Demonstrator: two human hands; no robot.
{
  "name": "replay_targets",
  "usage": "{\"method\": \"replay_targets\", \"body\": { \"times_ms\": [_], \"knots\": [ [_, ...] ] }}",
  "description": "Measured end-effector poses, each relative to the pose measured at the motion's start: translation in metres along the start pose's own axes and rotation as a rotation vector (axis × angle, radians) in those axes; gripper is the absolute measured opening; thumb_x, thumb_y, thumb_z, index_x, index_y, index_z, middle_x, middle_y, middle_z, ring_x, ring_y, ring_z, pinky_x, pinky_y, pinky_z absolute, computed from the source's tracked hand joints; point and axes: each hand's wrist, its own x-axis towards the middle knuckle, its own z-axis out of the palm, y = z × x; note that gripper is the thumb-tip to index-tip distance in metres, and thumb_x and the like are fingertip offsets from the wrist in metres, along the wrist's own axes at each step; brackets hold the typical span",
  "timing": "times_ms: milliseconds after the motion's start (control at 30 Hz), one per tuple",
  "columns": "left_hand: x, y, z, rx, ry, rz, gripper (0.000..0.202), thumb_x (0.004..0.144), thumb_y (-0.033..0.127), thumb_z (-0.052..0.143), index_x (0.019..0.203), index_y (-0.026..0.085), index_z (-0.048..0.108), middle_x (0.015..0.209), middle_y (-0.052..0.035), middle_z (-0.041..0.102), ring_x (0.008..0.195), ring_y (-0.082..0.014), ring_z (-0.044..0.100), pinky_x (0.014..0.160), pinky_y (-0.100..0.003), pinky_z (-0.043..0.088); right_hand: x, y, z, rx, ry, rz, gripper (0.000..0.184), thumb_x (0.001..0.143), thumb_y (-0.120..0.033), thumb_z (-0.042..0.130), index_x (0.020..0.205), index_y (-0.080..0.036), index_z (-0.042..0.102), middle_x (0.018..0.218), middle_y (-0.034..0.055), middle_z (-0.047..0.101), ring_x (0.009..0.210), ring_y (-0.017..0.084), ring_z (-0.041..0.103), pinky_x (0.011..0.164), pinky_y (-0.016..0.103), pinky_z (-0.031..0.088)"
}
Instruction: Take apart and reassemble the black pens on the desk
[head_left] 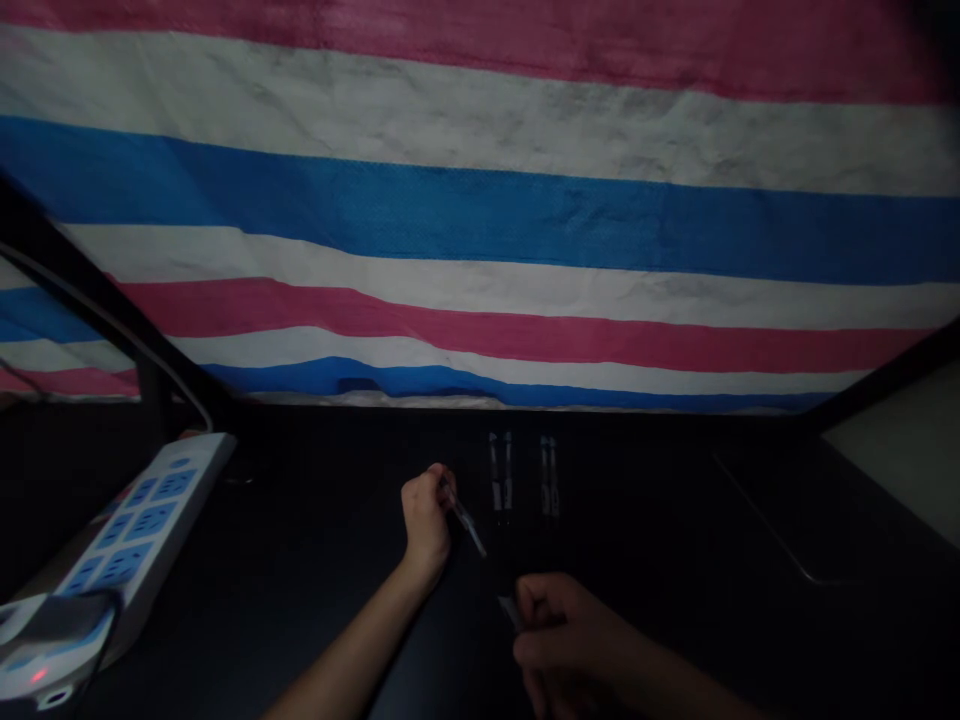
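Observation:
My left hand (pixel 427 510) is closed, its fingers pinching one end of a slim pen (pixel 469 525) with a clear barrel. The pen slants down to the right over the dark desk. Nearer to me, my right hand (pixel 559 635) is closed on a small pale translucent piece (pixel 510 610). Most of that piece is hidden by the fingers, and the dim light leaves its kind unclear. Beyond my hands lie two pairs of similar pens, a left pair (pixel 508 480) and a right pair (pixel 554 480), each roughly side by side and pointing away from me.
A white power strip (pixel 191 490) with blue socket faces and a plugged-in dark adapter (pixel 64 618) lies at the left. A dark flat rectangular object (pixel 795 520) rests at the right. Behind the black desk (pixel 315 470) hangs a striped sheet (pixel 480 210).

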Motion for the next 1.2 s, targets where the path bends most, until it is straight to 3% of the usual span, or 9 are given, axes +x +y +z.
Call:
{"method": "replay_targets", "body": {
  "times_ms": [333, 467, 700, 900, 1067, 1200],
  "knots": [
    [-0.025, -0.01, 0.001, 0.095, -0.232, 0.07, 0.047, 0.078, 0.045, 0.047, 0.039, 0.021, 0.037, 0.04, 0.0039, 0.031, 0.04, -0.01, 0.027, 0.042, -0.026, 0.022, -0.003, -0.011, 0.006, 0.04, 0.077, -0.037, 0.03, 0.073, -0.031, 0.068, 0.08, -0.02, 0.041, 0.051, -0.0049, 0.061, 0.026, 0.003, 0.038, 0.029, 0.013, 0.024],
    [-0.025, -0.006, 0.002, 0.111, -0.258, 0.076, 0.048, 0.08, 0.046, 0.043, 0.04, 0.021, 0.038, 0.04, 0.0036, 0.032, 0.041, -0.0104, 0.027, 0.043, -0.026, 0.022, 0.001, -0.007, 0.003, 0.081, 0.076, -0.034, 0.037, 0.074, -0.045, 0.068, 0.079, -0.02, 0.041, 0.057, -0.0012, 0.065, 0.025, 0.004, 0.041, 0.028, 0.014, 0.024],
    [-0.023, -0.001, 0.004, 0.115, -0.251, 0.044, 0.045, 0.079, 0.046, 0.042, 0.041, 0.021, 0.04, 0.04, 0.003, 0.033, 0.04, -0.0109, 0.028, 0.041, -0.025, 0.023, 0.006, -0.002, 0.004, 0.168, 0.067, -0.022, 0.053, 0.078, -0.066, 0.053, 0.083, -0.013, 0.052, 0.06, 0.0073, 0.068, 0.028, 0.008, 0.05, 0.029, 0.016, 0.023],
    [-0.022, -0.006, 0.003, 0.113, -0.19, 0.019, 0.042, 0.078, 0.045, 0.042, 0.044, 0.022, 0.038, 0.042, 0.0036, 0.033, 0.041, -0.011, 0.029, 0.04, -0.024, 0.023, 0.004, -0.003, 0.004, 0.109, 0.058, -0.101, 0.04, 0.078, -0.049, 0.065, 0.088, -0.019, 0.042, 0.083, 0.0117, 0.074, 0.034, 0.009, 0.057, 0.029, 0.013, 0.023],
    [-0.022, -0.003, 0.004, 0.125, -0.176, 0.02, 0.041, 0.077, 0.045, 0.043, 0.043, 0.022, 0.038, 0.042, 0.0042, 0.031, 0.041, -0.0106, 0.026, 0.04, -0.024, 0.022, 0.004, -0.002, 0.006, 0.169, 0.083, -0.077, 0.049, 0.085, -0.062, 0.047, 0.09, -0.014, 0.047, 0.081, 0.0143, 0.071, 0.037, 0.011, 0.061, 0.029, 0.014, 0.025],
    [-0.022, -0.003, 0.003, 0.137, -0.175, 0.03, 0.042, 0.077, 0.045, 0.044, 0.042, 0.022, 0.038, 0.042, 0.004, 0.031, 0.041, -0.0109, 0.027, 0.041, -0.024, 0.022, 0.002, -0.004, 0.008, 0.124, 0.067, -0.104, 0.042, 0.078, -0.05, 0.065, 0.092, -0.016, 0.044, 0.1, 0.0136, 0.068, 0.046, 0.013, 0.066, 0.031, 0.013, 0.028]
  ]
}}
